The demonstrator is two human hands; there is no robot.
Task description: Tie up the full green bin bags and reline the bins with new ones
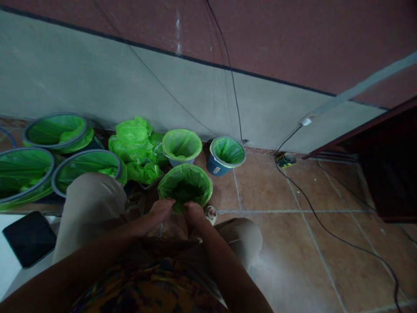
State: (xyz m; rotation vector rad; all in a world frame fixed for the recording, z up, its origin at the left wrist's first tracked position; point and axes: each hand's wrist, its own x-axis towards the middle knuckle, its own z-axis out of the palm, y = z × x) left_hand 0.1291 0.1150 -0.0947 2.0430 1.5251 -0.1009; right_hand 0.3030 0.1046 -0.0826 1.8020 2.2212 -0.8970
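Between my knees stands a round bin lined with a green plastic bag (203, 174), whose edge is folded out over the rim. My left hand (163, 208) is closed on the near left edge of this bag. A short way to its right, my right hand (194, 213) grips the same near edge with bent fingers. The bin's inside is dark, and its outer wall is mostly hidden by the bag. Just behind it are a pale bucket (177, 162) with a green liner and a blue bucket (219, 167), also lined in green.
Several larger lined bins (56, 132) stand at the left. Crumpled green bags (132, 139) are heaped beside them. A dark phone or tablet (30, 239) lies at lower left. A black cable (325, 226) crosses the tiled floor past a small can (286, 160) near the wall.
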